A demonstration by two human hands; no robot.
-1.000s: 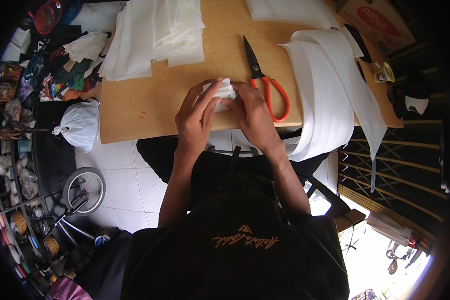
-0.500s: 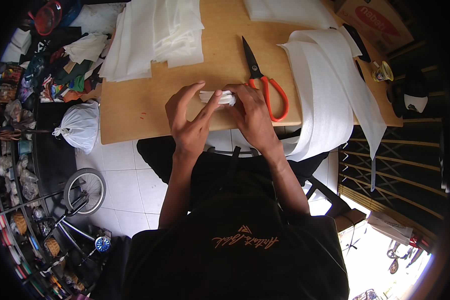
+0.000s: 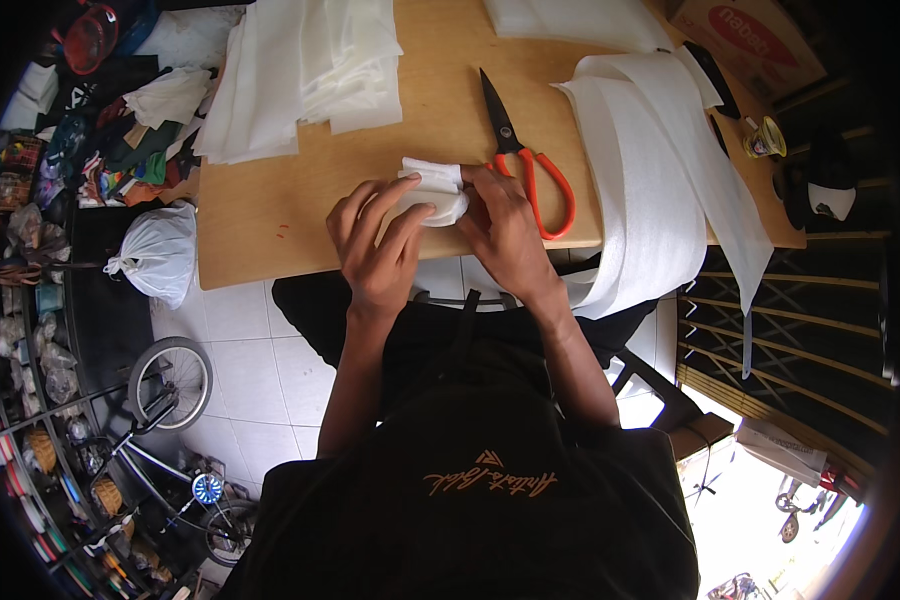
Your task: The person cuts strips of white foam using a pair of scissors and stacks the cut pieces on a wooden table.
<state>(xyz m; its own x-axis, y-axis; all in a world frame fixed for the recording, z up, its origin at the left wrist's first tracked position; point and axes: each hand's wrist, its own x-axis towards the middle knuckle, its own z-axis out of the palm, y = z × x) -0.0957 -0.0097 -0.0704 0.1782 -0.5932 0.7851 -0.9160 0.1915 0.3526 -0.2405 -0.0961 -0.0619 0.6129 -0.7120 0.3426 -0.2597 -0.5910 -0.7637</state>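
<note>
Between my hands, at the table's near edge, is a small folded white bundle (image 3: 436, 188) of soft-looking layers, with a clear, plastic-like bulge at its lower right. My right hand (image 3: 505, 222) pinches the bundle's right end, its thumb partly hidden. From the left, the curved fingers of my left hand (image 3: 378, 240) rest their tips on the layers. A pair of scissors (image 3: 507, 138) with black blades and orange handles lies just beyond my right hand, blades pointing away. Long white foam-like strips (image 3: 635, 190) hang over the table edge to the right.
Stacked whitish sheets (image 3: 300, 75) lie at the table's (image 3: 270, 215) far left, and more sheets (image 3: 575, 22) at the back. A cardboard box (image 3: 750, 45) and small yellow cup (image 3: 765, 138) stand right. A tied white bag (image 3: 158, 255) and bicycle (image 3: 175, 385) are at left.
The white bundle has turned and opened out, showing more of its layers. My left fingers have curled down onto it, while my right hand keeps its hold.
</note>
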